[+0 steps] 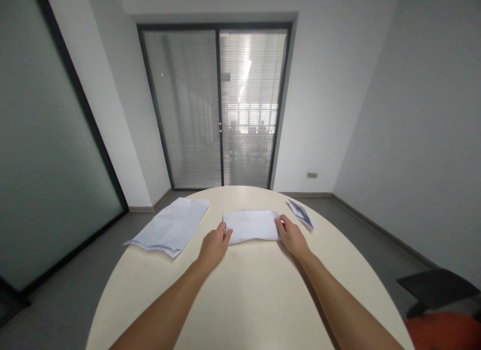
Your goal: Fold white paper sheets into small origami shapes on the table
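A folded white paper sheet (251,224) lies flat in the middle of a round cream table (248,295). My left hand (214,245) pinches the sheet's near left corner between thumb and fingers. My right hand (291,235) grips its right edge, with the fingers on top of the paper. Both forearms reach forward over the table from the near edge.
A stack of loose white sheets (171,226) lies at the table's left, overhanging the edge. A small folded paper piece (300,213) lies at the right rear. A dark chair (438,287) and an orange seat (445,331) are at the right. Glass doors with blinds (218,104) are ahead.
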Tool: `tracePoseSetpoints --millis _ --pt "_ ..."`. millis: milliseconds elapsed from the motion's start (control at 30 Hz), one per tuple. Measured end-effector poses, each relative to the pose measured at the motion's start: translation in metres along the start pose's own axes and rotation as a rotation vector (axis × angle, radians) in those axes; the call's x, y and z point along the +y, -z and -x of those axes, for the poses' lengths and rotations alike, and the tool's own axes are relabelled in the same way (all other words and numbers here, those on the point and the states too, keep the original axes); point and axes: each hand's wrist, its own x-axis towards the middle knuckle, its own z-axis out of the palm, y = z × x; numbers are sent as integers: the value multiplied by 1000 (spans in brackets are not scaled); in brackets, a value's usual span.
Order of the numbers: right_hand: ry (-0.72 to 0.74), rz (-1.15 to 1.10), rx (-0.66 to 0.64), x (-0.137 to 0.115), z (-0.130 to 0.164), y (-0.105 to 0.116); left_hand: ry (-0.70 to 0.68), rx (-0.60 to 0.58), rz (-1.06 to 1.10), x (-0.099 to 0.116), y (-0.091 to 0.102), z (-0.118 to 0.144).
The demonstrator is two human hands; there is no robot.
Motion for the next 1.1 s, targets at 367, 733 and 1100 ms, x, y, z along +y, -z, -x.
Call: tracePoseSetpoints --millis 367,733,1100 --pt "7 -60 63 0 -2 -2 38 0 -25 2 2 -2" --pt "-13 -17 12 2 -6 -3 61 -13 -101 6 5 -3" --pt "-30 131 -87 12 -5 -9 28 38 55 5 1 2"
